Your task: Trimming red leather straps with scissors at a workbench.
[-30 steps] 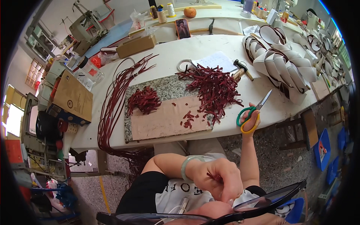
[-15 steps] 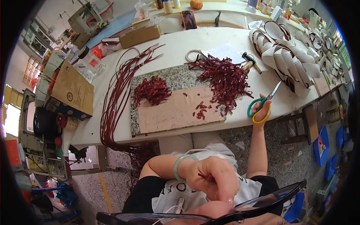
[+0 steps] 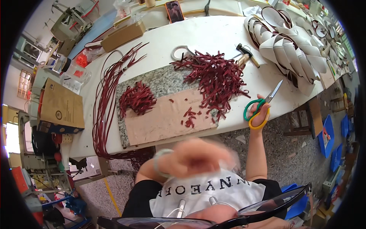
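"What's changed over there?"

"The left hand [image 3: 200, 157]. A moment ago it is up by the glasses [image 3: 274, 204], pinching dark red ends; now it is away from the face, out over the shirt [image 3: 206, 183], and blurred with motion. The red piles look the same as before."

"Are its fingers closed on something?"

"I can't tell; the blur hides them. There's a dark reddish patch beneath, but I can't make out what it is."

"And the red strips?"

"A big heap [image 3: 219, 82] lies beyond that hand, on the right part of the stone slab [image 3: 152, 76] and spilling past it. A smaller heap [image 3: 137, 98] sits to the left, with short scraps [image 3: 188, 121] on the pale sheet [image 3: 160, 114] between them. The long strands [image 3: 108, 99] run down off the near edge of the table [image 3: 217, 36]. The hand is apart from all of it."

"The right hand [image 3: 259, 112]?"

"Its fingers are curled through the handles of the scissors [image 3: 271, 95], gripping them beside the big heap, tip pointing away and rightward. The forearm reaches straight up past the table edge. The left arm bends across the body, bracelet [image 3: 162, 159] at the wrist."
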Demonstrator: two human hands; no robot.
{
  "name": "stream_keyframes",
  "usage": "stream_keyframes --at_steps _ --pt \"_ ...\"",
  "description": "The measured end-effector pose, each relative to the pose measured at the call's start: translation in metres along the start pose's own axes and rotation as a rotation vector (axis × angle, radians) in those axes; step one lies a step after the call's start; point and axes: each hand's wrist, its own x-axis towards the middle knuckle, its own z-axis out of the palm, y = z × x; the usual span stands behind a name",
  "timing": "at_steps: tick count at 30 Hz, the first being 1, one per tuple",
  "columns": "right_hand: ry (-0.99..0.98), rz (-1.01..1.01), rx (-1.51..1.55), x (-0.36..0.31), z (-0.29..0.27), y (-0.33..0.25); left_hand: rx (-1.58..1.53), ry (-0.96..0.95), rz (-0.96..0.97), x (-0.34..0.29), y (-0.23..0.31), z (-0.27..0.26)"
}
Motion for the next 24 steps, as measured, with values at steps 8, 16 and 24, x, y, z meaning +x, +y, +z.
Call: stream_keyframes --at_steps 8,16,24 --pt "-0.055 -0.007 0.043 -0.002 -0.001 -0.005 2.068 0.563 -0.4 -0.038 -0.042 -0.127" --pt "-0.128 0.114 0.116 -0.009 -0.008 -0.018 1.289 0.191 -0.098 0.041 -0.111 -0.074" --pt "-0.233 0.235 0.027 -0.075 -0.031 -0.044 1.49 -0.324 -0.264 0.059 -0.131 -0.059"
